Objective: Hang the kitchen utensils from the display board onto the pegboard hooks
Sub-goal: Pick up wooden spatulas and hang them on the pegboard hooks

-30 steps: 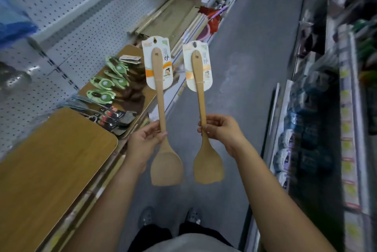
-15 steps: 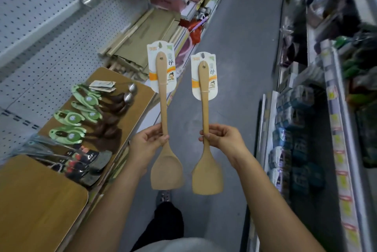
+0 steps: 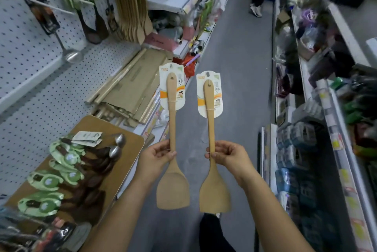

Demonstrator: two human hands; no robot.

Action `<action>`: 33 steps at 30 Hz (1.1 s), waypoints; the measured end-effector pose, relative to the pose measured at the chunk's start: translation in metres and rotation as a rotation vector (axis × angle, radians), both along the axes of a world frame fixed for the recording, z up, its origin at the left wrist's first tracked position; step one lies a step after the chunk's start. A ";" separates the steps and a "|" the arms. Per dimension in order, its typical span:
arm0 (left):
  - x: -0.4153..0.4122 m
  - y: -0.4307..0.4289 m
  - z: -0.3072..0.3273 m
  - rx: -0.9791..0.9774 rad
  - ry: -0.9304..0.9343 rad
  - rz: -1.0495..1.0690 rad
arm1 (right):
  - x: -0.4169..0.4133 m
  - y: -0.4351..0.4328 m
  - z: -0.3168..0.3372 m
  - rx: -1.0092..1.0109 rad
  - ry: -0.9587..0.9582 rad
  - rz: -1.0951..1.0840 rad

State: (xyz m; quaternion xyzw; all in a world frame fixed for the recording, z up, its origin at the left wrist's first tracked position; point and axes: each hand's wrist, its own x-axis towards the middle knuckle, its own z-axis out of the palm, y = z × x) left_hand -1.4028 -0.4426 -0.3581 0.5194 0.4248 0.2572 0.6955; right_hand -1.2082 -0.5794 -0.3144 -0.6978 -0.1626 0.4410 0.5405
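The left hand (image 3: pixel 157 157) is pinching the thin handle of one wooden spatula (image 3: pixel 172 129) just above its blade, thumb and fingers curled round it, while the right hand (image 3: pixel 228 156) is gripping a second wooden spatula (image 3: pixel 210 129) the same way; both are standing upright, blades down, side by side but apart, over the grey aisle floor (image 3: pixel 240 88). Each is carrying a white card (image 3: pixel 179 96) at its top (printed with an orange band). The wooden display board (image 3: pixel 130 149) is lying at lower left, bearing green-carded utensils (image 3: pixel 67 158) and two metal spoons (image 3: pixel 120 139). Up left, long hooks (image 3: pixel 51 6) are sticking out of the white pegboard (image 3: pixel 24 52), and a bunch of hanging spatulas (image 3: pixel 132 17) is dangling there
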 end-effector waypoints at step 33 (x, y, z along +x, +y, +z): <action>0.287 0.224 0.014 -0.007 -0.002 0.634 | 0.344 0.369 0.006 0.046 -0.058 0.594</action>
